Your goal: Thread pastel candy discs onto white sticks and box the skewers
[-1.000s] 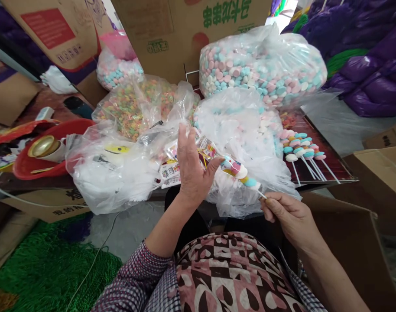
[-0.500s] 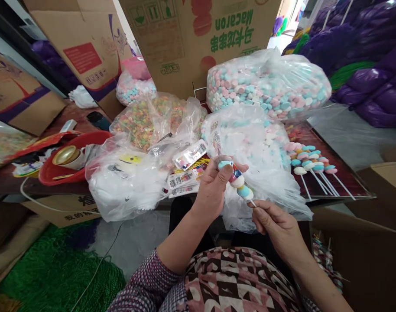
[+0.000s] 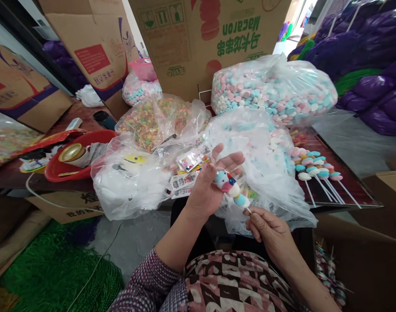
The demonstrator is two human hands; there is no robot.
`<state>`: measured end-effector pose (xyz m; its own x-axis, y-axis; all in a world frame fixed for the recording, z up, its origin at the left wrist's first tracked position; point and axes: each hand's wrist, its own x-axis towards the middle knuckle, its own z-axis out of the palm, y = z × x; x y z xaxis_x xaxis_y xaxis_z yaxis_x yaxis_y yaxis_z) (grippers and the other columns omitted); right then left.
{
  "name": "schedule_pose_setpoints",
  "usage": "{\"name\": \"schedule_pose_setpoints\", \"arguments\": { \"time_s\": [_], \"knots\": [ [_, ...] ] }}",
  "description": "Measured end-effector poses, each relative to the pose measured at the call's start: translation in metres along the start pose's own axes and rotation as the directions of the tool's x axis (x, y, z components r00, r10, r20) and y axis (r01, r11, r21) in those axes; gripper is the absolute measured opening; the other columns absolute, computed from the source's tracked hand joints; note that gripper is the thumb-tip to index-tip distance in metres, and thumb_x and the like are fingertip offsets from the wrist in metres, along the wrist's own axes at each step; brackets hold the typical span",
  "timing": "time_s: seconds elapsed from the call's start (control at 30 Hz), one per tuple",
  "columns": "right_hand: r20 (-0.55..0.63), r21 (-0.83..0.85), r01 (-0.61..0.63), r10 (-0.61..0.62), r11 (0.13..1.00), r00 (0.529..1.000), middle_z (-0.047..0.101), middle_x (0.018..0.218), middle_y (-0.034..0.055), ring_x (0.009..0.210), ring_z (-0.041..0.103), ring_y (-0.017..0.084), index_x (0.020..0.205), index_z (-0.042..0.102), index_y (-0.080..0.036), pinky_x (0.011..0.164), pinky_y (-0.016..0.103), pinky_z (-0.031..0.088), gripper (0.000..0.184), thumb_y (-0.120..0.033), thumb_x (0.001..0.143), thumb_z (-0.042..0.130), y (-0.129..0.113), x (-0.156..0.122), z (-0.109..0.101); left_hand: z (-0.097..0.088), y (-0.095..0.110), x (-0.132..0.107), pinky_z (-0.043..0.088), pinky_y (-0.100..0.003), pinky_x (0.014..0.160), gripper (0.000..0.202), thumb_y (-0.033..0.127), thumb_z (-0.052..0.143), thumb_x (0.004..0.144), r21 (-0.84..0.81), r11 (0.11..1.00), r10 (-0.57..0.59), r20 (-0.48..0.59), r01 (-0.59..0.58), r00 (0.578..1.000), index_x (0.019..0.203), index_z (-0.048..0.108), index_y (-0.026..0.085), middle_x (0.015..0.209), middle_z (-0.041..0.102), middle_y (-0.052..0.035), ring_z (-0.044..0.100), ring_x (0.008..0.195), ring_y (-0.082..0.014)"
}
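A wrapped marshmallow skewer (image 3: 231, 187) with white, blue and yellow pieces and a printed, colourful wrapper lies across the front of my body. Its white stick is pinched between the thumb and fingers of my right hand (image 3: 268, 226). My left hand (image 3: 204, 190) is palm up with its fingers spread, and the skewer's upper end rests against it without being gripped. Behind that hand are flat printed wrappers (image 3: 185, 180) and yellow ties (image 3: 192, 168). Several unwrapped marshmallow skewers (image 3: 315, 164) lie on the table at the right, sticks toward me.
Clear bags of marshmallows (image 3: 272, 89) and gummy-like candy (image 3: 167, 117) stand behind. A white plastic bag (image 3: 129, 195) and a red basin (image 3: 51, 173) sit left. Below right, an open carton (image 3: 373, 260) holds wrapped skewers (image 3: 329, 273). A large carton (image 3: 198, 78) stands at the back.
My left hand has let go of the skewer's top, its fingers now spread instead of closed around it. The right hand still pinches the stick. The view has shifted slightly.
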<state>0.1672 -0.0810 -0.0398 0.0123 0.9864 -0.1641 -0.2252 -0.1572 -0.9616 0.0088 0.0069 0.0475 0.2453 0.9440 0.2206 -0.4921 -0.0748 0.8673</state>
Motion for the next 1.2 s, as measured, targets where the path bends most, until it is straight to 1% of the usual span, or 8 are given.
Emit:
{"name": "schedule_pose_setpoints", "arguments": {
  "time_s": [0.13, 0.37, 0.57, 0.7, 0.83, 0.93, 1.03, 1.2],
  "knots": [
    [0.084, 0.031, -0.093, 0.090, 0.995, 0.992, 0.035, 0.038, -0.0094, 0.042, 0.034, 0.009, 0.085, 0.070, -0.020, 0.057, 0.028, 0.041, 0.033, -0.052, 0.085, 0.068, -0.009, -0.005, 0.002, 0.004, -0.006, -0.002, 0.051, -0.049, 0.099, 0.031, 0.055, 0.061, 0.088, -0.113, 0.994, 0.009, -0.013, -0.010, 1.000, 0.097, 0.059, 0.025, 0.085, 0.070, -0.0014, 0.070, 0.104, -0.0260],
    [0.350, 0.304, -0.402, 0.292, 0.864, 0.890, 0.023, 0.036, -0.0131, 0.033, 0.016, 0.005, 0.071, 0.064, -0.019, 0.052, 0.027, 0.045, 0.031, -0.047, 0.083, 0.070, -0.027, -0.010, 0.014, -0.008, -0.012, 0.001, 0.056, -0.050, 0.088, 0.052, 0.074, 0.065, 0.074, -0.148, 0.979, -0.123, 0.101, 0.137, 0.987, 0.082, 0.058, 0.023, 0.068, 0.062, -0.0007, 0.072, 0.091, -0.0284],
    [0.096, 0.257, -0.223, 0.205, 0.940, 0.974, 0.039, 0.045, -0.0109, 0.042, 0.031, 0.007, 0.094, 0.067, -0.020, 0.055, 0.026, 0.043, 0.034, -0.046, 0.075, 0.080, -0.015, -0.002, 0.018, -0.014, -0.015, 0.004, 0.054, -0.047, 0.091, 0.051, 0.065, 0.073, 0.073, -0.102, 0.989, -0.111, 0.008, 0.112, 0.994, 0.101, 0.059, 0.025, 0.071, 0.063, 0.0013, 0.072, 0.093, -0.0256],
    [-0.093, 0.120, -0.100, 0.111, 0.988, 0.989, 0.045, 0.045, -0.0075, 0.048, 0.043, 0.011, 0.086, 0.067, -0.020, 0.052, 0.025, 0.035, 0.032, -0.048, 0.075, 0.079, -0.009, -0.002, 0.019, -0.008, -0.024, -0.001, 0.052, -0.043, 0.091, 0.038, 0.048, 0.079, 0.075, -0.174, 0.977, -0.131, -0.027, 0.125, 0.991, 0.097, 0.059, 0.023, 0.072, 0.066, 0.0027, 0.072, 0.087, -0.0214],
    [-0.090, 0.196, -0.091, 0.110, 0.976, 0.990, 0.042, 0.044, -0.0091, 0.044, 0.036, 0.009, 0.084, 0.068, -0.021, 0.056, 0.028, 0.041, 0.029, -0.048, 0.078, 0.077, -0.009, -0.002, 0.024, -0.006, -0.032, -0.012, 0.052, -0.042, 0.089, 0.038, 0.047, 0.080, 0.074, -0.157, 0.968, -0.195, 0.023, 0.196, 0.980, 0.091, 0.058, 0.021, 0.073, 0.067, 0.0005, 0.072, 0.090, -0.0235],
    [-0.076, 0.273, -0.097, 0.122, 0.957, 0.990, 0.041, 0.045, -0.0098, 0.044, 0.034, 0.008, 0.084, 0.069, -0.021, 0.059, 0.028, 0.043, 0.029, -0.046, 0.076, 0.079, -0.009, -0.001, 0.025, -0.014, -0.029, -0.015, 0.051, -0.041, 0.093, 0.054, 0.052, 0.083, 0.068, -0.147, 0.967, -0.195, 0.088, 0.206, 0.977, 0.106, 0.059, 0.023, 0.103, 0.072, -0.0064, 0.068, 0.106, -0.0253],
    [-0.067, 0.284, -0.106, 0.130, 0.953, 0.989, 0.042, 0.045, -0.0093, 0.045, 0.036, 0.008, 0.084, 0.070, -0.021, 0.061, 0.027, 0.044, 0.028, -0.045, 0.075, 0.080, -0.006, 0.001, 0.022, -0.020, -0.019, -0.011, 0.051, -0.042, 0.096, 0.067, 0.057, 0.084, 0.063, -0.187, 0.973, -0.133, 0.044, 0.139, 0.990, 0.117, 0.056, 0.027, 0.122, 0.067, -0.0079, 0.063, 0.117, -0.0272],
    [-0.083, 0.244, -0.118, 0.142, 0.963, 0.986, 0.044, 0.043, -0.0088, 0.045, 0.038, 0.008, 0.086, 0.071, -0.020, 0.059, 0.026, 0.041, 0.030, -0.047, 0.076, 0.080, 0.000, -0.002, 0.021, -0.008, -0.016, -0.009, 0.051, -0.040, 0.094, 0.038, 0.044, 0.079, 0.077, -0.189, 0.976, -0.116, -0.038, 0.107, 0.993, 0.104, 0.062, 0.023, 0.078, 0.069, 0.0008, 0.071, 0.098, -0.0231]
  ]
}}
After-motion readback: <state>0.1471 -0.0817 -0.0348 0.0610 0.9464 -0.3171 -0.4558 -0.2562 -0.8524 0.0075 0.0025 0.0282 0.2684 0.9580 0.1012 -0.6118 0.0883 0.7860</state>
